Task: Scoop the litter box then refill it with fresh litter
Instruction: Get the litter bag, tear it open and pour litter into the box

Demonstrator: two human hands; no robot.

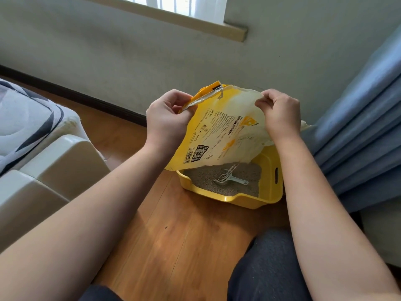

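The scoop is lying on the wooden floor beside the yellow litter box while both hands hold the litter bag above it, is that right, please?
Not quite. The head view shows the scoop lying inside the yellow litter box, on the grey litter, not on the wooden floor. The rest holds: the left hand and right hand hold the litter bag above the box.

Head cam, looking fwd and down, close over litter box [256, 199] on wood floor [184, 235].
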